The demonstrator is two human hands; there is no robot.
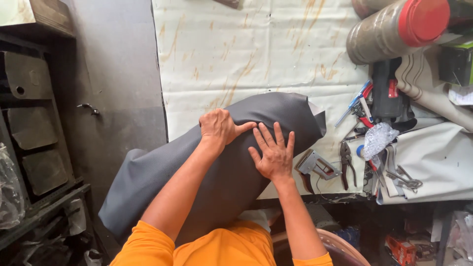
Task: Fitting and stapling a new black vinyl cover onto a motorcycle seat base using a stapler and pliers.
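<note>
Big gray cushion (221,162) wrapped in dark fabric is lying half on the counter (256,54), half hanging off the near edge over the person's lap. Its long axis runs diagonal, from about 8 o'clock (low end off the counter) up to 2 o'clock, where the folded fabric end points toward the tools.

Left hand (220,126) sits on the upper edge of the cushion, fingers curled and gripping the fabric, thumb sticking out toward 3 o'clock. Right hand (273,152) is just beside it, flat and spread wide, palm pressing down on the fabric, fingers pointing to 12 o'clock.

At 3 o'clock from the right hand there's a staple gun (315,166), then pliers (347,165) a bit further out. A roll with a red cap (394,27) lies up at 1 o'clock.
</note>
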